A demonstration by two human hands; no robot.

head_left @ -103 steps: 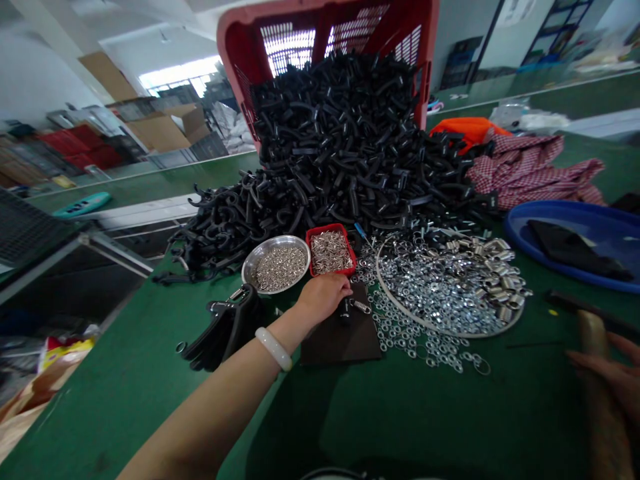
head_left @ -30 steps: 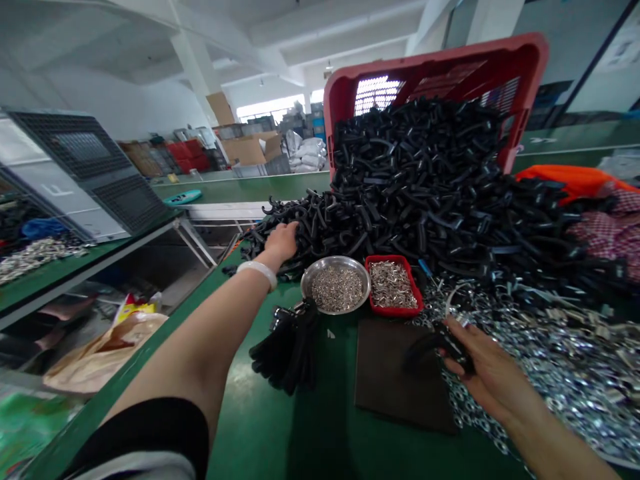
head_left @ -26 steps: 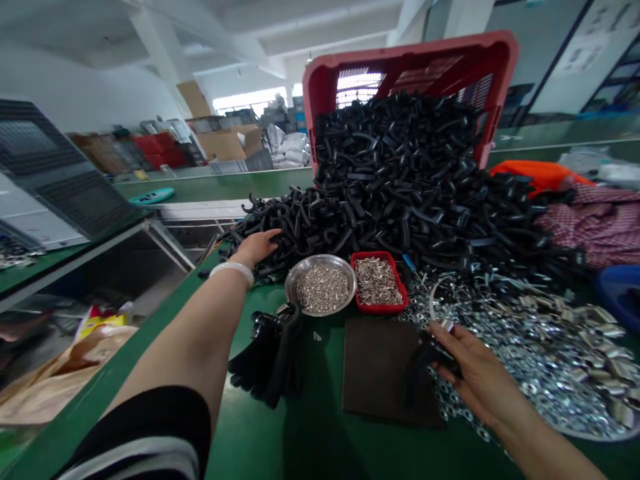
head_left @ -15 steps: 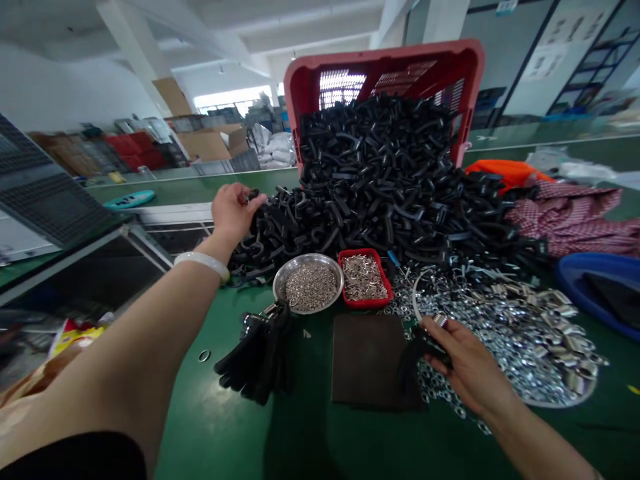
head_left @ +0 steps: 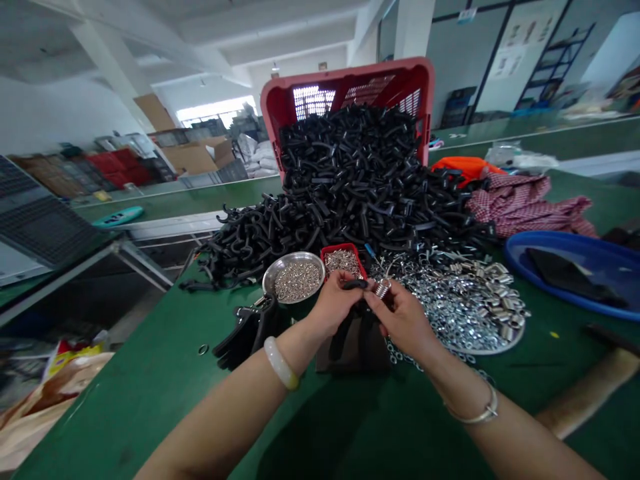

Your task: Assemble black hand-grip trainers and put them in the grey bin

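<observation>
My left hand [head_left: 334,303] and my right hand [head_left: 405,320] meet over a dark square pad [head_left: 327,359]. Pinched in the left fingers is a black curved handle [head_left: 354,285]. The right fingers close on a silvery coil spring [head_left: 383,288] and what looks like another black handle [head_left: 368,328], which hangs below them. Whether the parts are joined is hidden by the fingers. Just beyond the hands sit a red tray [head_left: 361,252] of small metal pins and a metal bowl [head_left: 267,279] of small metal pieces. A bundle of black handles [head_left: 245,333] lies left of the pad.
A red crate [head_left: 345,70] lies tipped, spilling a large heap of black handles [head_left: 340,193]. Right of my hands is a spread of springs and rings [head_left: 465,307]. Farther right are a blue basin [head_left: 520,267], checked cloth [head_left: 530,203] and a hammer [head_left: 590,393]. One ring [head_left: 203,349] lies left.
My left hand has come back from the handle heap with a black handle, moving right and nearer. My right hand has moved left with the spring, and both hands now meet.
</observation>
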